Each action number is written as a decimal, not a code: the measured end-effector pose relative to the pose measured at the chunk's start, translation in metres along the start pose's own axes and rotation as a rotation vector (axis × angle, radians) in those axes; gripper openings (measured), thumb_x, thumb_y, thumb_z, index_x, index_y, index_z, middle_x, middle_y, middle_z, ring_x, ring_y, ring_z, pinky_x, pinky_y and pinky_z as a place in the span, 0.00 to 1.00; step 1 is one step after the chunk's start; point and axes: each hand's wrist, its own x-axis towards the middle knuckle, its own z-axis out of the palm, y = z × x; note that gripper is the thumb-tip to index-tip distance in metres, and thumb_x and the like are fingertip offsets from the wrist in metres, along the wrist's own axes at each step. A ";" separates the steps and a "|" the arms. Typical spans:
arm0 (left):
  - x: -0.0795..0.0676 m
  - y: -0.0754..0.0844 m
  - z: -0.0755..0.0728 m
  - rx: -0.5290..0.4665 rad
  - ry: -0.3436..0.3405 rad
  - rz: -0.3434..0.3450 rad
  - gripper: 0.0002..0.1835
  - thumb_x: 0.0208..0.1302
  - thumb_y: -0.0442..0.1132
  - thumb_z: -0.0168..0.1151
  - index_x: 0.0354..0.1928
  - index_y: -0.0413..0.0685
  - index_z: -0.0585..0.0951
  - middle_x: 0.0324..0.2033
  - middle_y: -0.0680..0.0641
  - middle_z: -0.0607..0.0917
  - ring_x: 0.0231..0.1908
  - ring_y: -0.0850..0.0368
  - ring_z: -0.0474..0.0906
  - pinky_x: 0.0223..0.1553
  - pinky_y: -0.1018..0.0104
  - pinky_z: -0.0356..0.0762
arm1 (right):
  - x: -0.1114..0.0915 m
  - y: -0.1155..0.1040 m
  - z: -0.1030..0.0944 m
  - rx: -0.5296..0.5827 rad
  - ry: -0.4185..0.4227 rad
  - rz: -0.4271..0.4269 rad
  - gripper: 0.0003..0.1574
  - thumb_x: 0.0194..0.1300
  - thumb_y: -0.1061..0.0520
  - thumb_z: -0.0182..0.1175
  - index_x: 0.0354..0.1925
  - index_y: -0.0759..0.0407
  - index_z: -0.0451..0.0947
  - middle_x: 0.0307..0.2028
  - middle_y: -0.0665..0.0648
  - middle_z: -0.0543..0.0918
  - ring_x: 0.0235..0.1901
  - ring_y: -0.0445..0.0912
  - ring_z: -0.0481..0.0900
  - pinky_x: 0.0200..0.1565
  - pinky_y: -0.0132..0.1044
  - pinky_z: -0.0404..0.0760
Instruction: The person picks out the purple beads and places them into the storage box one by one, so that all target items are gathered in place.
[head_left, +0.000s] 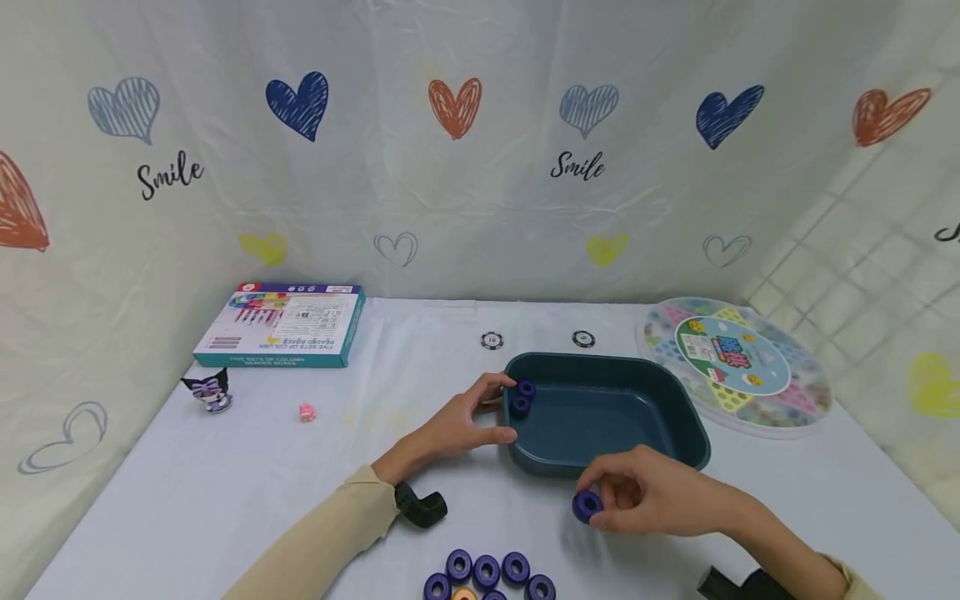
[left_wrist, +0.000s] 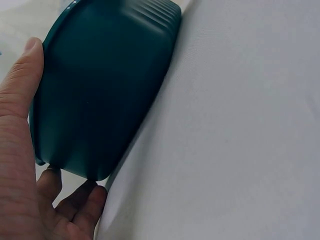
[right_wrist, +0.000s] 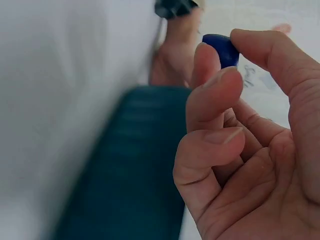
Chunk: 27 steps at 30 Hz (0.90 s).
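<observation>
Just outside the near side of a deep teal tray, a purple ring bead in a right-hand pinch

Between thumb and fingertips, the right hand [head_left: 648, 497] pinches one purple ring bead [head_left: 579, 507], just beside the near wall of the teal tray [head_left: 600, 423]; whether the bead touches the white-covered table [head_left: 187, 517] is hard to tell. The left hand [head_left: 465, 425] grips the tray's left end, thumb and fingers spread around its outer wall, with the pinched bead off to its right and nearer the person. Inside the tray, close to the left fingertips, sit two more purple beads [head_left: 521, 407], side by side. Below both hands, at the bottom edge of the head view, lies a cluster of purple beads [head_left: 477, 572] with an orange bead [head_left: 464, 594] among them, partly cut off. Beyond the tray are two poker chips [head_left: 492, 340]; a round game board [head_left: 735, 367] lies to its right, and a flat box [head_left: 277, 325] rests far left.
</observation>
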 end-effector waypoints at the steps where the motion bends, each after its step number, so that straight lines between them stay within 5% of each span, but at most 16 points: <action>1: 0.000 0.000 0.000 0.001 -0.001 0.001 0.39 0.49 0.63 0.61 0.62 0.59 0.60 0.62 0.58 0.63 0.58 0.58 0.65 0.57 0.59 0.64 | 0.002 -0.001 -0.005 0.001 0.004 -0.002 0.13 0.60 0.55 0.60 0.45 0.52 0.75 0.24 0.45 0.77 0.18 0.32 0.67 0.18 0.28 0.71; 16: -0.001 0.001 0.001 -0.003 -0.007 -0.002 0.35 0.51 0.62 0.61 0.60 0.68 0.60 0.62 0.56 0.64 0.58 0.56 0.65 0.57 0.57 0.63 | 0.044 0.011 -0.067 -0.130 0.023 0.153 0.17 0.60 0.51 0.60 0.46 0.55 0.74 0.22 0.56 0.78 0.17 0.52 0.73 0.24 0.40 0.76; 27: -0.001 0.000 0.001 0.003 -0.006 -0.016 0.35 0.51 0.63 0.60 0.60 0.68 0.60 0.62 0.56 0.64 0.58 0.56 0.65 0.57 0.57 0.63 | 0.085 0.031 -0.080 -0.136 -0.034 0.215 0.18 0.57 0.51 0.61 0.45 0.57 0.74 0.22 0.53 0.80 0.16 0.45 0.72 0.22 0.37 0.75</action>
